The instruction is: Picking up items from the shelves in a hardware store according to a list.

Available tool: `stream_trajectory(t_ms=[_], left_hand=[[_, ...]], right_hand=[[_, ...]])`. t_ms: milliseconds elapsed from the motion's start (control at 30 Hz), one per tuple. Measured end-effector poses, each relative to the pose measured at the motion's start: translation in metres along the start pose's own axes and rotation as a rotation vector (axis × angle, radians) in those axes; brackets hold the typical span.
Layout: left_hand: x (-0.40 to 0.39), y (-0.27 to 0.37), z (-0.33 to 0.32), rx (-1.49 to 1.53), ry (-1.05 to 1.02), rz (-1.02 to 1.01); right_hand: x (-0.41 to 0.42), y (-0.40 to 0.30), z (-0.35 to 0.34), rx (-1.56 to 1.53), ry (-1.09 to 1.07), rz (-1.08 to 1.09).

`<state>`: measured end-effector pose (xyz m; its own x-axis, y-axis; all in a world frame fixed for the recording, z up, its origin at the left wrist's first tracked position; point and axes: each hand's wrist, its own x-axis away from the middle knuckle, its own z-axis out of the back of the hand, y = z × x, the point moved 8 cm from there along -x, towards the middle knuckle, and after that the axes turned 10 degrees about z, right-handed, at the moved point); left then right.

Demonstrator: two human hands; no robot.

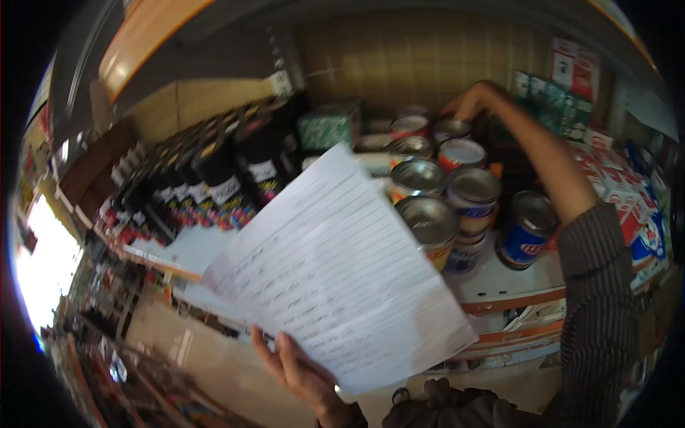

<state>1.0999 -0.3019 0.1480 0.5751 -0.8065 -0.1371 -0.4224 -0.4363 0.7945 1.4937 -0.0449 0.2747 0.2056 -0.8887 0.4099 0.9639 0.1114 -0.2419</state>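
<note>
My left hand (299, 369) holds a lined sheet of paper (342, 267) by its lower left edge. Handwritten lines cover part of the sheet. Stretched over the shelf, my right hand (465, 101) is at the back, just behind a metal can (452, 128); its fingers are partly hidden and blurred, so whether it grips anything does not show. Metal cans stand in rows below it, among them a can with a red-and-white rim (462, 154) and a stacked can with a blue-and-orange label (473, 200). A separate blue can (527, 230) stands under my right forearm.
Black spray cans (225, 182) fill the left of the white shelf (198, 249). A green box (329, 125) sits behind. Red-and-white boxes (613, 182) are stacked at the right. An orange-edged shelf (155, 37) overhangs, and more shelving (134, 385) stands across the aisle.
</note>
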Motion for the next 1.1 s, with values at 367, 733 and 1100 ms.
stream_trajectory(t_ms=[367,733,1100], left_hand=[[-0.014,-0.002,0.039,-0.447,-0.082,-0.343],[-0.011,0.010,0.023,-0.277,-0.039,-0.191],[0.000,0.025,0.018,-0.420,0.003,-0.232]], right_hand=[[-0.020,-0.004,-0.018,-0.177,-0.080,-0.138],[-0.032,-0.010,-0.015,-0.093,-0.046,-0.040],[0.044,-0.030,0.061,0.069,0.571,-0.044]])
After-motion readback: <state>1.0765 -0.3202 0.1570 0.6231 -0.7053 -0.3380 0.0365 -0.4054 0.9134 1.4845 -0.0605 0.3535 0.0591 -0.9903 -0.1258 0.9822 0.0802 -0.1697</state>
